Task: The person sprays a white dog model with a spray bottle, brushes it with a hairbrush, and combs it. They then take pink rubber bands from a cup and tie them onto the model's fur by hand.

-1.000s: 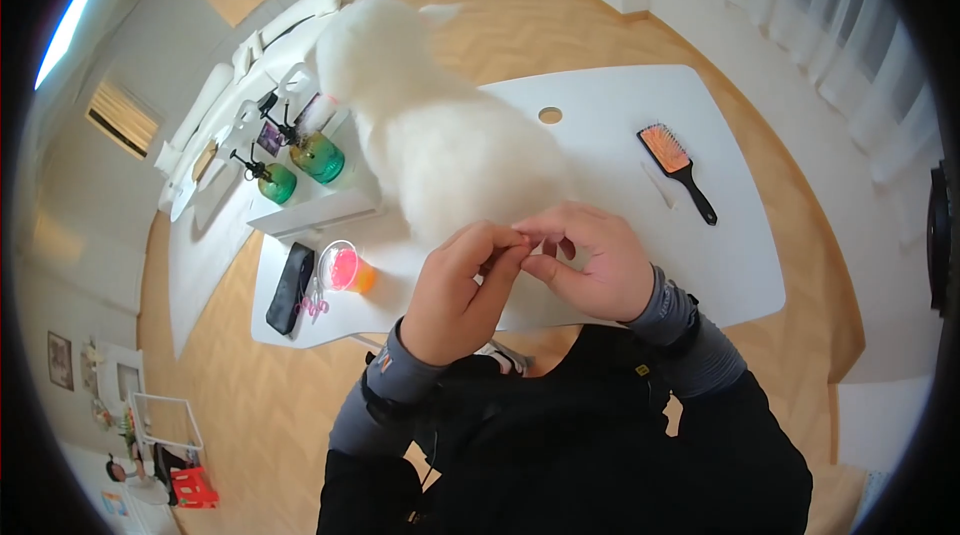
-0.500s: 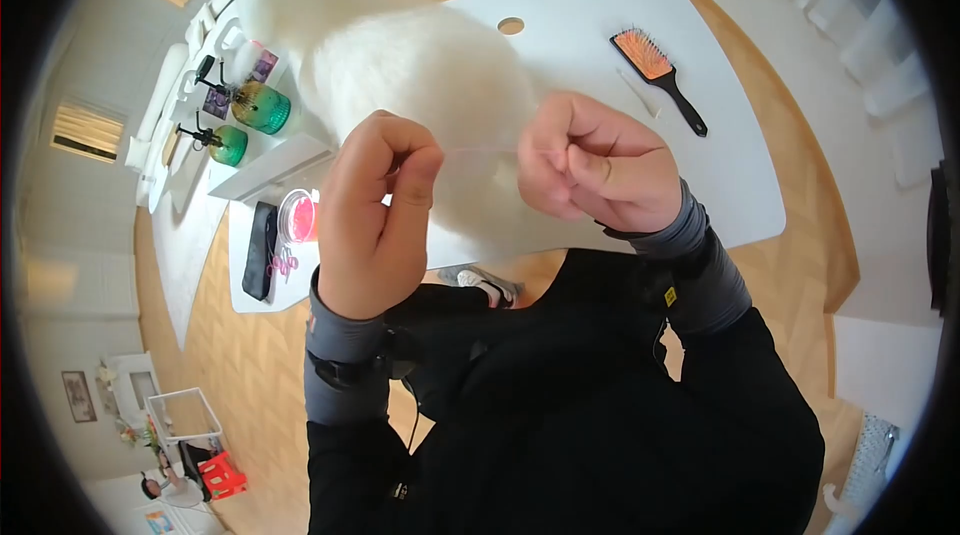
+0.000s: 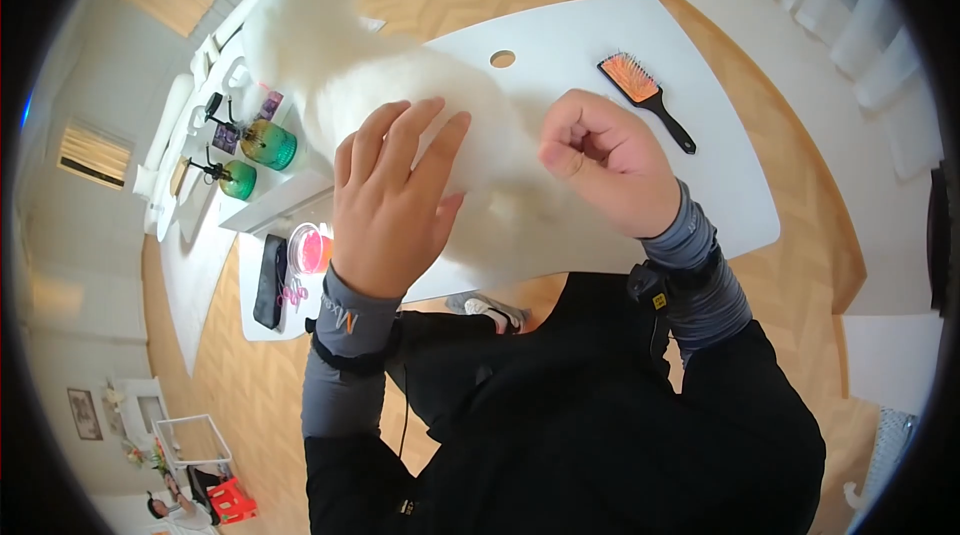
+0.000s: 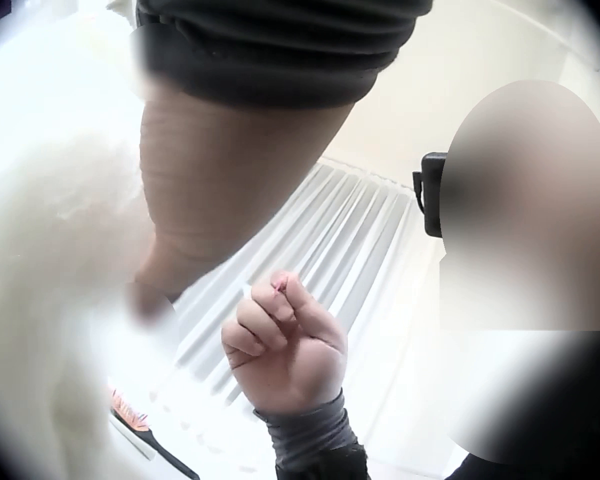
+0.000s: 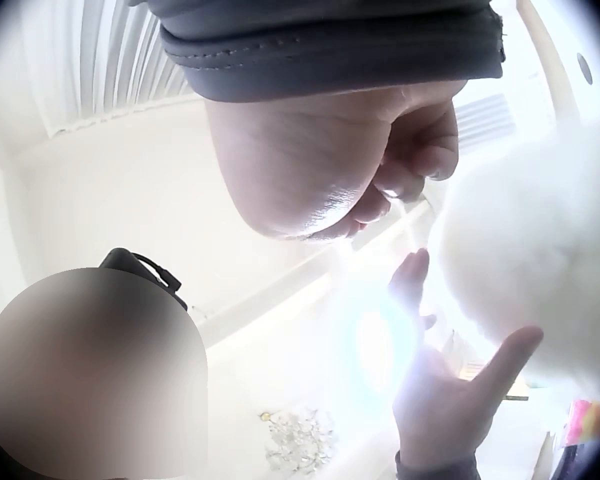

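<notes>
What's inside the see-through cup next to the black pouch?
Pink stuff shows inside the cup, beside the black pouch. It's too small to tell what it is, and whatever is underneath is covered up.

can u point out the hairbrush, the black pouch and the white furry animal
hairbrush [image 3: 629, 79], head view, on the orange bristle pad
black pouch [image 3: 268, 285], head view, on the middle of its top side
white furry animal [image 3: 352, 85], head view, on the fur of its back

We hold our left hand [image 3: 395, 197] with fingers spread; our right hand [image 3: 615, 167] curls its fingers, thumb meeting index.
</notes>
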### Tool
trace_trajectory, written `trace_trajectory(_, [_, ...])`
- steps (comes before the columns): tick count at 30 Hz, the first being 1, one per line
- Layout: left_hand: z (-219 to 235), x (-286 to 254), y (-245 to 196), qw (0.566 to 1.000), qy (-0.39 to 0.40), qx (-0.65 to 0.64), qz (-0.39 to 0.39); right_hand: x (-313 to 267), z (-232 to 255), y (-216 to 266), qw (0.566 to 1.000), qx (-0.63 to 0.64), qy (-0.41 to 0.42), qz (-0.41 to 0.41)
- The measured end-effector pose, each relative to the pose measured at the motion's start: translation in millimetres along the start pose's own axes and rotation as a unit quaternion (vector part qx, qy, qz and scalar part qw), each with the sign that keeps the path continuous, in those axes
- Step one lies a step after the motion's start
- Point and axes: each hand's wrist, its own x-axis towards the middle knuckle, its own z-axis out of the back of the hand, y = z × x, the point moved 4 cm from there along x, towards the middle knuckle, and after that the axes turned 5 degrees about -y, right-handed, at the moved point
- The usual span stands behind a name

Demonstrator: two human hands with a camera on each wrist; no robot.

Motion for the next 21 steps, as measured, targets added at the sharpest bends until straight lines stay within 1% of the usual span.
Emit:
trace_trajectory(2, [-9,3,6,0.999,-0.012,0.039,-0.01,-1,-2,-1,1.0,-0.013,0.009,0.0])
trace_trajectory(3, [-12,5,10,0.999,-0.013,0.039,-0.013,-2,-4,-2,0.999,-0.025,0.02,-0.003])
trace_trajectory(5, [-13,8,14,0.997,-0.046,0.029,-0.055,-2,-5,-2,1.0,-0.02,0.016,-0.007])
trace_trajectory(6, [-13,11,15,0.997,-0.047,0.029,-0.057,-2,-5,-3,1.0,-0.015,0.016,-0.013])
trace_trajectory(8, [-8,16,18,0.994,-0.092,-0.043,-0.036,-1,-5,-4,1.0,-0.01,0.011,-0.01])
trace_trajectory(9, [-6,17,19,0.994,-0.092,-0.043,-0.038,-1,-5,-4,1.0,-0.004,0.007,-0.008])
trace_trajectory(11, [-1,17,23,0.992,-0.09,-0.091,0.01,1,-5,-8,1.0,-0.001,-0.003,-0.014])
trace_trajectory(13, [2,16,25,0.99,-0.088,-0.107,0.0,2,-5,-11,1.0,0.003,-0.013,-0.02])
trace_trajectory(15, [7,12,29,0.989,-0.086,-0.122,-0.01,4,-5,-16,0.998,0.013,-0.012,-0.059])
trace_trajectory(16, [11,8,32,0.986,-0.092,-0.135,-0.01,4,-5,-16,0.998,0.014,-0.012,-0.059])
trace_trajectory(18, [17,-1,36,0.984,-0.096,-0.147,-0.011,3,-6,-19,0.996,0.023,0.001,-0.082])
trace_trajectory(20, [25,-15,48,0.967,-0.157,-0.177,0.095,1,-8,-18,0.995,0.032,0.015,-0.089])
trace_trajectory(21, [26,-25,56,0.956,-0.15,-0.214,0.13,1,-9,-17,0.994,0.039,0.028,-0.095])
